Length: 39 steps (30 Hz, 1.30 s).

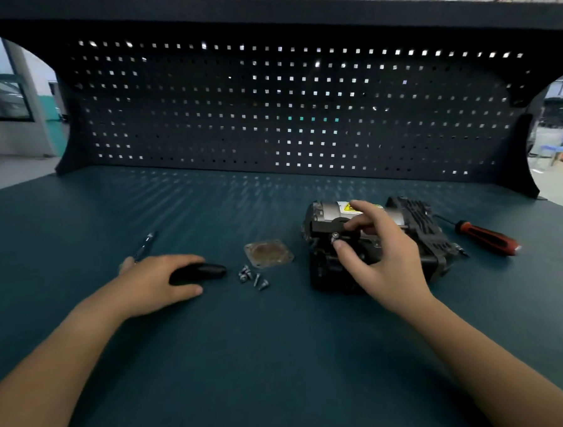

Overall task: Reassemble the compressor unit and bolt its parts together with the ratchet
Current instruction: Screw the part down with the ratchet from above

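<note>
On the bench (280, 344), my left hand (160, 281) grips the ratchet (200, 272) at the left. Just right of it lie loose bolts (252, 277), with a plate (268, 254) behind them. Further right sits the compressor unit (414, 229), where my right hand (378, 254) pinches a bolt (335, 237) at its front. A screwdriver (487, 240) lies rightmost.

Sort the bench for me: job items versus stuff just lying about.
Job: compressor unit; bolt pinched by right hand; loose bolts; square cover plate; ratchet, left hand holding its grip; finned black housing.
Lying about: red-and-black screwdriver.
</note>
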Each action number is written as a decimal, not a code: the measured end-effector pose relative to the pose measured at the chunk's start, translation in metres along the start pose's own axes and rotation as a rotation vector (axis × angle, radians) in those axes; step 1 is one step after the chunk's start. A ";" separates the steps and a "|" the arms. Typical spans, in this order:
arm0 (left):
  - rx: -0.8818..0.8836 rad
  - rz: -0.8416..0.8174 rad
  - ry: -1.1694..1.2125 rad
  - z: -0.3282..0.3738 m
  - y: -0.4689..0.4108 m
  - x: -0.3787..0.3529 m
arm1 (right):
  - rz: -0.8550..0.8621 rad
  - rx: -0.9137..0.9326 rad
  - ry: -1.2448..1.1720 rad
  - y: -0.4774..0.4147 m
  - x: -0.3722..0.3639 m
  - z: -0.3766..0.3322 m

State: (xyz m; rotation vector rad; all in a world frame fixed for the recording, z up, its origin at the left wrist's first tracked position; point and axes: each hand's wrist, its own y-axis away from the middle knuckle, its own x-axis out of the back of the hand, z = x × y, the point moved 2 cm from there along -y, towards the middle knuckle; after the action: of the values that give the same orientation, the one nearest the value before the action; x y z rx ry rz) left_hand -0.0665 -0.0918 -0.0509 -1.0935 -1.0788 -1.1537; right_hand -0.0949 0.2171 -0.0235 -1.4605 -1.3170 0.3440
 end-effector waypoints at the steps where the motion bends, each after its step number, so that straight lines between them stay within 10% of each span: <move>1: -0.016 0.042 0.026 -0.008 0.003 0.000 | -0.003 -0.009 -0.011 0.000 0.000 0.000; 6: -0.177 0.441 0.150 -0.018 0.000 0.004 | 0.014 -0.044 -0.061 0.000 0.004 -0.003; 10: -0.050 0.800 1.035 0.000 -0.001 0.051 | 0.116 0.009 -0.012 -0.004 0.013 -0.004; 15: -0.065 0.950 1.551 0.059 -0.002 0.115 | 0.208 0.062 0.008 -0.014 0.022 -0.010; 21: -0.076 0.681 2.445 0.134 -0.017 0.135 | -0.260 -0.195 -0.517 -0.029 0.015 -0.044; 26: -0.070 0.317 2.871 0.177 -0.033 0.135 | -0.497 -0.197 -0.459 -0.054 0.012 -0.054; 39: -0.253 0.157 2.533 0.217 -0.045 0.162 | -0.166 -0.233 -0.417 -0.034 0.035 -0.013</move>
State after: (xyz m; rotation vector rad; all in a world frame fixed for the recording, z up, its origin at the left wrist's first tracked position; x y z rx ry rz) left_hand -0.1107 0.0967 0.1436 0.5826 1.1282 -1.3888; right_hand -0.0905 0.2334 0.0244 -1.5082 -1.8529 0.4109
